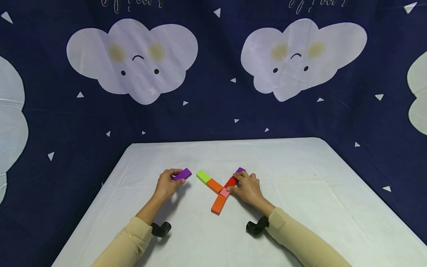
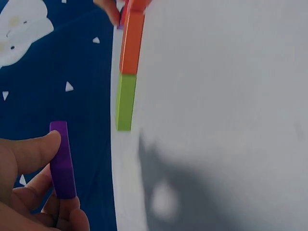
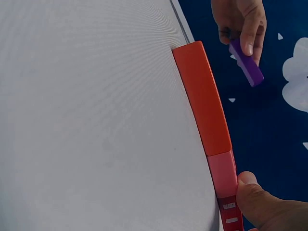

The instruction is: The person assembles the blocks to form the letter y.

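Note:
In the head view, my left hand (image 1: pixel 166 184) pinches a purple block (image 2: pixel 62 161) between thumb and fingers, raised above the table, left of a row of blocks. On the table, a lime green block (image 1: pixel 202 177) and an orange block (image 1: pixel 214 185) form one arm meeting a pink block (image 1: pixel 224 193). A second orange block (image 1: pixel 218 204) extends toward the front from the pink one. My right hand (image 1: pixel 249 187) holds a red block (image 1: pixel 230 182), its thumb beside the pink block and fingers near another purple block (image 1: pixel 240 170), partly hidden.
A white-covered table (image 1: pixel 283 163) lies under the blocks. Behind it hangs a dark blue cloth (image 1: pixel 213 111) printed with clouds and small triangles. Black wrist devices (image 1: pixel 257 227) sit by both beige sleeves (image 1: pixel 300 237).

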Available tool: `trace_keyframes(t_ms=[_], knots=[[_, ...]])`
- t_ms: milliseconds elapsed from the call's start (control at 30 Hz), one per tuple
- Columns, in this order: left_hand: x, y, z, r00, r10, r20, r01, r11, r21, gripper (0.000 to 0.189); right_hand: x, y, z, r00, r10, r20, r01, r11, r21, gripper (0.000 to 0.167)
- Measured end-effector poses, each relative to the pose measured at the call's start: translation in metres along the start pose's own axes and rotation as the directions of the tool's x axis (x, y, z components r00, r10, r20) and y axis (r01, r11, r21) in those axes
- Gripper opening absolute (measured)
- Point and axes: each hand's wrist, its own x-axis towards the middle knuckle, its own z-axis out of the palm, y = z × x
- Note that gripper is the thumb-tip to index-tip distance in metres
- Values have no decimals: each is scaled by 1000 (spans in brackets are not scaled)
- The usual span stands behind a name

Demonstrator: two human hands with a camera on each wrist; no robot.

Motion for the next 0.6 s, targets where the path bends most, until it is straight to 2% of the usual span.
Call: trace_keyframes(t_ms=[367, 600], knots=[[-25, 6, 14, 999, 14, -40, -16, 998, -64, 38, 0, 0, 0, 1000, 2, -3, -2, 1000, -3, 60], [-43, 11, 19, 999, 19, -43, -24, 993, -115, 37, 0, 0, 0, 1000, 1, 0, -1, 1000, -4, 61]])
